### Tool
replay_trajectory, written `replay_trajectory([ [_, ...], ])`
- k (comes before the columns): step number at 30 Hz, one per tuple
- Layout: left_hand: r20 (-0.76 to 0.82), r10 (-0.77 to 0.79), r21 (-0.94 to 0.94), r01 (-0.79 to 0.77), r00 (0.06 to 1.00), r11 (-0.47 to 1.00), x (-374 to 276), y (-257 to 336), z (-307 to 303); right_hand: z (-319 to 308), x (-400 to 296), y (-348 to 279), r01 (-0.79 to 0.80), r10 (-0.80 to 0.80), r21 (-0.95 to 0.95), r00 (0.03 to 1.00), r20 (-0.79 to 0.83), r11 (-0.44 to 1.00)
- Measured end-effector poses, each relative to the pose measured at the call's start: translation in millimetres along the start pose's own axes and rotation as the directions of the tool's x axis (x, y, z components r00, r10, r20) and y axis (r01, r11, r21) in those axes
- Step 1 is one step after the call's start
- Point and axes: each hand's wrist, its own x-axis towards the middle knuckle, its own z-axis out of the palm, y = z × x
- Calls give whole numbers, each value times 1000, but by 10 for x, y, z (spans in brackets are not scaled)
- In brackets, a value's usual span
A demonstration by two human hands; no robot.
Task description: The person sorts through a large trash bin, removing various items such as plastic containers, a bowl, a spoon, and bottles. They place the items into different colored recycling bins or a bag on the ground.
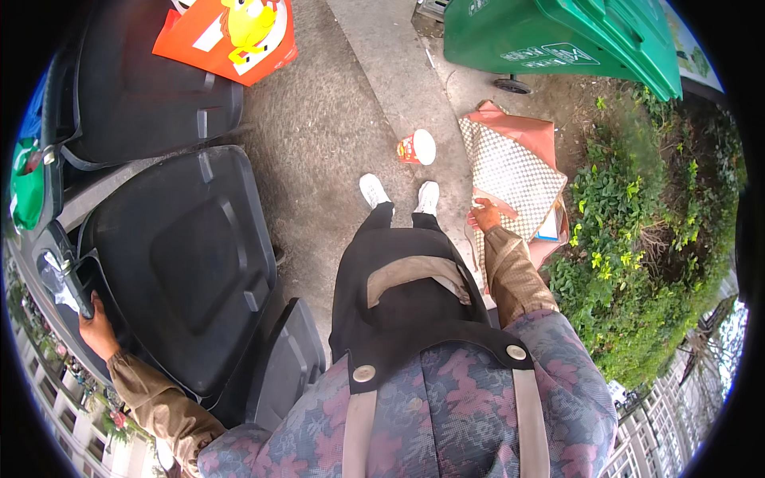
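Observation:
On the left, my left hand (98,330) grips the end of a black handle bar (76,287) at the edge of a black plastic wheelie bin (185,239). Clear plastic film (58,281) lies beside that bar. My right hand (485,215), fingers curled, holds the near side of a large checkered bag (514,167) with reddish-brown panels. This bag rests on the ground to my right. Inside its gaping side, white and blue items (548,227) show in part. A red and white paper tub (418,147) sits on the pavement just ahead of my shoes.
Another black bin (155,101) stands farther ahead, with an orange-red bag bearing a yellow cartoon figure (245,36) on its lid. A green wheeled bin (508,42) is at the upper right. Leafy shrubs (627,239) border the right side. A grey lid (287,364) is close to my left.

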Motion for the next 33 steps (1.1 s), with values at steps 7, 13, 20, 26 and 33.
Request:
replay_trajectory([
  [7, 32, 17, -76, -15, 999, 997, -8, -44, 38, -15, -459, -14, -51, 50, 24, 997, 55, 998],
  [13, 23, 58, -63, -56, 998, 996, -10, -42, 53, -57, -457, -358, 85, -86, 14, 990, 111, 996],
  [20, 20, 31, -12, -31, 999, 999, -44, -8, 62, -119, -388, -733, 151, -152, 20, 982, 109, 988],
  [26, 17, 51, -102, -49, 999, 994, -72, 35, 65, -137, -500, -768, 180, -179, 6, 969, 172, 984],
  [33, 24, 56, -42, -55, 998, 998, 3, -94, 108, -150, -422, -608, 142, -139, -19, 983, 122, 990],
])
